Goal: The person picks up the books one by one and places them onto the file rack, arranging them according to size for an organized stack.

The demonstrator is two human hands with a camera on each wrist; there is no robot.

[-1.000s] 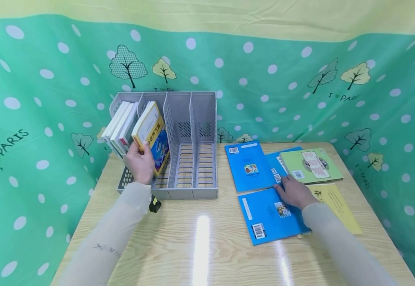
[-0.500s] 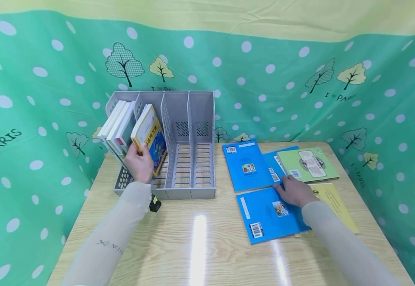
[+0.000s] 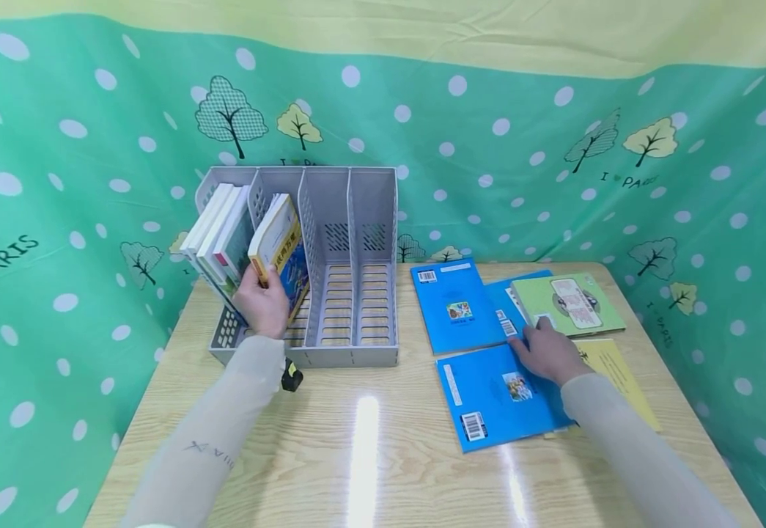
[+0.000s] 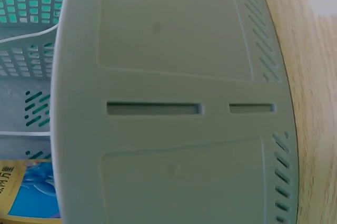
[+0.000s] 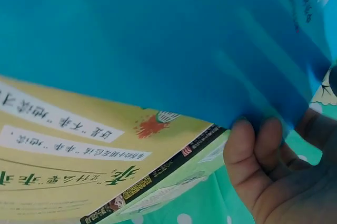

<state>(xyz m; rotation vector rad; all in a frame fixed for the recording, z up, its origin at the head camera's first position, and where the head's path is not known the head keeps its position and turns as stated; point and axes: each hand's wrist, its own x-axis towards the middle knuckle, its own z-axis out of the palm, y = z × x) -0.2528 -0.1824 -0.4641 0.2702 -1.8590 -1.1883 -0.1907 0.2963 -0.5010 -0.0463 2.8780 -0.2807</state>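
My left hand (image 3: 264, 304) grips the lower spine of a yellow and blue book (image 3: 281, 249), which leans in the second slot of a grey file rack (image 3: 356, 220). In the left wrist view the rack's wall (image 4: 168, 76) fills the picture, with a corner of that book (image 4: 23, 192) at the bottom left. My right hand (image 3: 546, 348) lies on a blue book (image 3: 495, 400) at the table's right. In the right wrist view its fingers (image 5: 253, 150) curl under the raised edge of the blue book (image 5: 158, 39), over a yellow book (image 5: 68, 150).
Three white-edged books (image 3: 214, 227) lean in the rack's first slot; the two right slots hold nothing. Another blue book (image 3: 451, 301), a green book (image 3: 570, 302) and a yellow book (image 3: 616, 370) lie on the wooden table (image 3: 369, 455). A small black and yellow object (image 3: 292, 378) sits at the rack's front.
The left hand has pushed the yellow and blue book a little deeper and more upright in its slot. The right hand has crept slightly towards the green book.
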